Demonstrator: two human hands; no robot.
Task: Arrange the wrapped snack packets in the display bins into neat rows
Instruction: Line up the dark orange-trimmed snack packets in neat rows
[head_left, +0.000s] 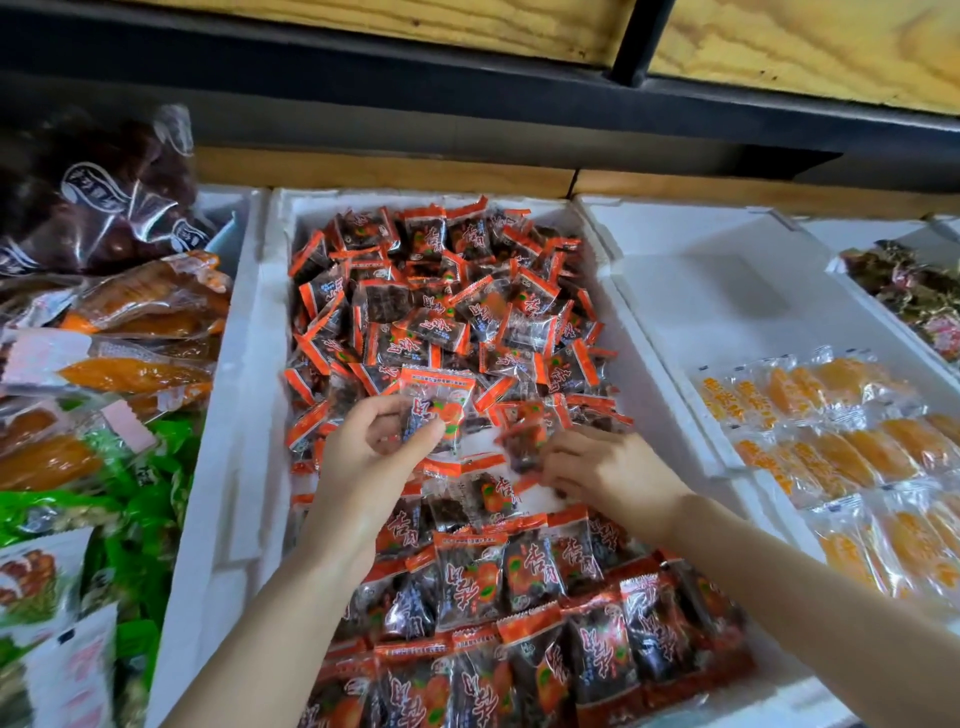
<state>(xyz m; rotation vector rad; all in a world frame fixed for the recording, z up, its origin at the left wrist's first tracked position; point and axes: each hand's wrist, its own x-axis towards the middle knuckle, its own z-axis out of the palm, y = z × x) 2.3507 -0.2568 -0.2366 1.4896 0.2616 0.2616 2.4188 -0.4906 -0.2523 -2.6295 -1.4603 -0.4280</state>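
A white foam bin in the middle holds many small orange-edged clear snack packets with dark contents. The far packets lie in a loose heap. The near packets overlap in neat rows. My left hand holds one packet upright above the heap's front edge, pinched between thumb and fingers. My right hand reaches in from the right and its fingers close on a blurred packet near a bare patch of the bin floor.
A foam bin on the right holds rows of yellow-orange packets, with its far half bare. Left of the middle bin lie orange, green and dark bagged snacks. A dark shelf rail runs overhead at the back.
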